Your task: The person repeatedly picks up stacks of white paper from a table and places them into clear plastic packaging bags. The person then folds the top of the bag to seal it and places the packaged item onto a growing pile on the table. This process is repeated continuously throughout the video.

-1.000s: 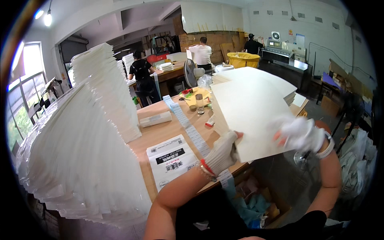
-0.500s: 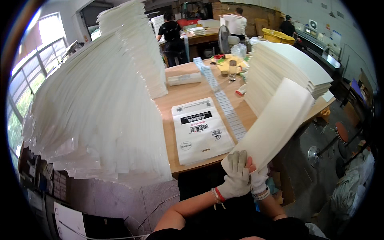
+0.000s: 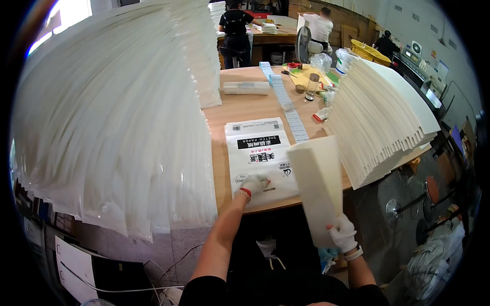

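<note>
My right hand [image 3: 343, 233], in a white glove with bare fingertips, is closed on the lower right edge of a bent sheaf of cream paper [image 3: 319, 188]. The sheaf stands at the table's front edge, overlapping the right side of a pile of white printed plastic bags [image 3: 255, 160]. On the lower part of the top bag rests my left hand [image 3: 253, 184], gloved too. Its fingers point right and lie on the bag, holding nothing that I can see; their tips are slightly blurred.
Tall stacks of clear-wrapped paper [image 3: 117, 122] fill the left side. A fanned stack of cream paper [image 3: 375, 117] stands at the right. Beyond the bags lie a strip of labels [image 3: 288, 104], a white roll [image 3: 246, 88] and a glass jar [image 3: 312, 86]. People work farther back.
My left hand has left the paper sheaf and moved left onto the printed bags. The sheaf, now in my right hand alone, has swung down and left from the stack at the right.
</note>
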`<state>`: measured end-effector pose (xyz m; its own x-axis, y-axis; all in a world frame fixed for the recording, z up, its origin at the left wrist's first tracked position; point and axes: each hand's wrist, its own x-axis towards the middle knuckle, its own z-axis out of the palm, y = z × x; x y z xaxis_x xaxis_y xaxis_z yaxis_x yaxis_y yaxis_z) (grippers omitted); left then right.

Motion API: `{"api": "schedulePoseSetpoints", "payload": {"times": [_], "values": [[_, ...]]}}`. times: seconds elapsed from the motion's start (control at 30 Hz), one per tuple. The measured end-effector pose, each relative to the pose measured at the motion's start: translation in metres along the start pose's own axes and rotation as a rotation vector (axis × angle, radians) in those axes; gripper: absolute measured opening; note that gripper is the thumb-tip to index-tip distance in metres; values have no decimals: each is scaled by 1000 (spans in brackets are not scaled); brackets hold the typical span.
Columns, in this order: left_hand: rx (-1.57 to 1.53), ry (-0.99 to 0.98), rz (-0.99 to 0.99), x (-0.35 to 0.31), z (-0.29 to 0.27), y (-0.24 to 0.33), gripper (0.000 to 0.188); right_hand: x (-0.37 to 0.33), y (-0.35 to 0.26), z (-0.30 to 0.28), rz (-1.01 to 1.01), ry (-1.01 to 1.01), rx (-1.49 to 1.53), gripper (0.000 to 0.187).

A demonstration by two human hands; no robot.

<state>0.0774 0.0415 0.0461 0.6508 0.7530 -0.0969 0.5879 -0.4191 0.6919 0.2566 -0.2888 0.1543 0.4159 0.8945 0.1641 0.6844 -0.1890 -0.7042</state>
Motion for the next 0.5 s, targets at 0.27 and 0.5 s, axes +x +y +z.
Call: {"api": "schedulePoseSetpoints", "payload": {"times": [0.27,0.5], "values": [[-158,-94,21,57,-83,61,32,52,-15,41,318,-628,-346,44],[143,238,606,-3,-60,146,18,149,-16,104,217,-399,-378,51]]}}
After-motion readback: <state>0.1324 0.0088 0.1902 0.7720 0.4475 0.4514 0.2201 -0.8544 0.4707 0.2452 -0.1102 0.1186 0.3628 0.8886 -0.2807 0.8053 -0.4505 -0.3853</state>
